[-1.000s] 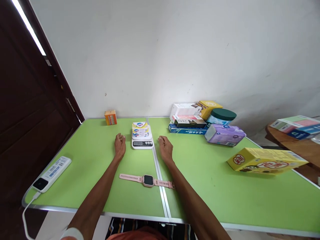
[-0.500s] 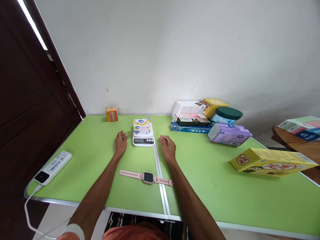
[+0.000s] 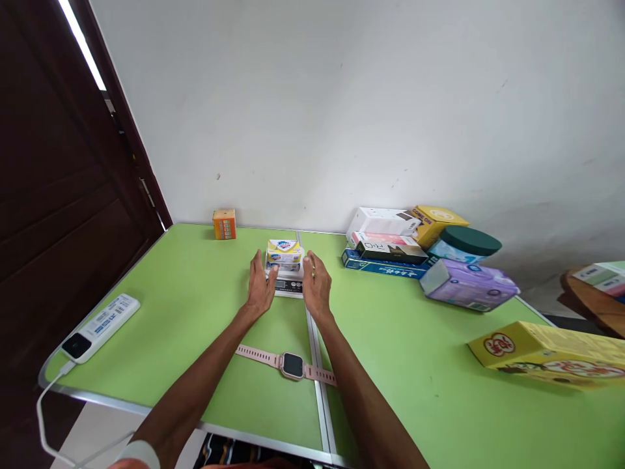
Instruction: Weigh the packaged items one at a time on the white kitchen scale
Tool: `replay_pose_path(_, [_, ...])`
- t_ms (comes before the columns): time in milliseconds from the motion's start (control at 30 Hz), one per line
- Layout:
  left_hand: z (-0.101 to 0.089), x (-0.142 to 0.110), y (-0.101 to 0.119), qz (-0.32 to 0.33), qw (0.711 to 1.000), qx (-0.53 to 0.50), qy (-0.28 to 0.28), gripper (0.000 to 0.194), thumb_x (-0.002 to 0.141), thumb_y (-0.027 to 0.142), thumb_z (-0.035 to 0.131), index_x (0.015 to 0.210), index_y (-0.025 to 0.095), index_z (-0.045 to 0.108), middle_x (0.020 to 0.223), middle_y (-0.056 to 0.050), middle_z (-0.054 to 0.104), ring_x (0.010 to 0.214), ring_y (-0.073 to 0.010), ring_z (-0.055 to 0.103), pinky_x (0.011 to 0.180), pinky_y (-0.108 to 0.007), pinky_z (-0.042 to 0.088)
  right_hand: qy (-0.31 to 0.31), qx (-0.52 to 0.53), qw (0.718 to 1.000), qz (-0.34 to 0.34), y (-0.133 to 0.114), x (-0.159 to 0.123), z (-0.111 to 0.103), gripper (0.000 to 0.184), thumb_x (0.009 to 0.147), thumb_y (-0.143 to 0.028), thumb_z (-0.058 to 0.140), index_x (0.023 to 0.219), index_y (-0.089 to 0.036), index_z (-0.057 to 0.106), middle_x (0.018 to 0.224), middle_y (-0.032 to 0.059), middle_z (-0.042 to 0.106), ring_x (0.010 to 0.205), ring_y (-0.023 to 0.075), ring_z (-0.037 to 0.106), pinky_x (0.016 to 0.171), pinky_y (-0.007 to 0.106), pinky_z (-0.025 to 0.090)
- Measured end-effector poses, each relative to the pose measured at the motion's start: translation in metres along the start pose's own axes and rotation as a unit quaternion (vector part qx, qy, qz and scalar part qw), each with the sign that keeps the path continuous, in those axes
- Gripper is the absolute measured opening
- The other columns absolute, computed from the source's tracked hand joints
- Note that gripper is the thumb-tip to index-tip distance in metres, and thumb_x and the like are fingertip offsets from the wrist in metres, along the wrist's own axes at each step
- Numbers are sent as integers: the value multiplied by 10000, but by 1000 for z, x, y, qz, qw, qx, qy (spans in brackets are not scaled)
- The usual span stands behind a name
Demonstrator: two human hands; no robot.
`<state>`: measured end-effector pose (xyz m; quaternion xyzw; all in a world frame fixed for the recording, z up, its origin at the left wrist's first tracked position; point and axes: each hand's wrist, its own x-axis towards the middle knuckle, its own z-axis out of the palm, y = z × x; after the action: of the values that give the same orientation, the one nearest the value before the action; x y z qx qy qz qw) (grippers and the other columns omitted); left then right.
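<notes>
Two stacked soap boxes (image 3: 284,254), yellow above and white-blue below, rest on a white kitchen scale (image 3: 295,274) with a dark display strip. My left hand (image 3: 261,283) is at the left side of the scale, fingers stretched out and thumb apart. On the other side, my right hand (image 3: 316,284) is held with fingers extended, palm facing the boxes. Both hands frame the stack and hold nothing; whether they touch the scale's edges I cannot tell. Nearer to me lies a pink-strapped smartwatch (image 3: 293,365), its right strap end hidden by my right forearm.
An orange box (image 3: 224,225) stands by the wall. At left lies a white cabled device (image 3: 101,327). Toward the right are stacked boxes (image 3: 385,260), a green-lidded tub (image 3: 463,244), a purple tissue pack (image 3: 469,284) and a yellow carton (image 3: 547,355). Metal trim edges the green table (image 3: 185,312).
Both hands have moved forward and inward to the sides of the scale, and their curled fingers have straightened. The view has shifted slightly; the soap boxes remain on the scale.
</notes>
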<state>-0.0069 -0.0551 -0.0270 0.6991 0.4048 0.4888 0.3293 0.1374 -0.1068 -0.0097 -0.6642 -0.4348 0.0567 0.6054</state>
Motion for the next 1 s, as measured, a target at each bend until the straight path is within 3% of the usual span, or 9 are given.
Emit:
replay_pose_path(133, [12,8,5,-21,999,-13,-33,715,1023,524,471,1592,108,351,1596,-254,452,1525,-323,423,1284,-508,318,-46,-8,999,15,-15,11,12,714,1010,-665,323,1261,-124,714,1255,209,756,1115,301,705,1004,424,521])
replay_pose_path(333, [22,12,2,-62,997,-34,-22,702,943,436,618,1553,152,418,1495,-219,544,1417,-328,529,1215,-484,414,-28,-63,997,45,-16,12,18,660,1004,-650,324,1121,-168,760,1113,179,800,998,299,721,904,387,512])
replay_pose_path(567, [8,23,-1,-48,999,-7,25,546,959,360,565,1454,132,528,1400,-227,645,1303,-341,615,1155,-518,469,-34,-44,997,44,-31,18,36,498,973,-558,435,1028,-200,777,1016,137,816,887,267,730,835,341,500])
replay_pose_path(667, [-11,39,-10,-47,997,-9,52,517,958,357,577,1425,136,555,1393,-219,656,1289,-335,631,1140,-498,482,-49,-23,998,23,-45,25,59,453,973,-507,445,1028,-195,770,1026,133,814,885,265,730,826,334,493])
replay_pose_path(800, [-43,64,-35,-61,994,-6,88,457,958,346,586,1380,172,587,1376,-186,676,1251,-307,662,1119,-469,499,-97,-28,995,13,-59,35,105,412,980,-432,420,1032,-202,758,1032,125,811,877,265,717,806,333,476])
replay_pose_path(900, [-60,78,-61,-88,991,30,101,420,954,329,585,1342,170,609,1323,-181,703,1223,-308,676,1097,-474,515,-138,-63,988,36,-59,37,140,373,987,-354,404,981,-197,743,1000,129,802,853,265,705,767,328,464])
replay_pose_path(1000, [-64,87,-85,-103,988,58,102,414,919,265,610,1322,171,626,1304,-177,713,1239,-319,668,1107,-486,511,-153,-89,982,65,-49,39,166,284,963,-298,458,931,-183,715,978,157,787,854,282,705,752,334,461])
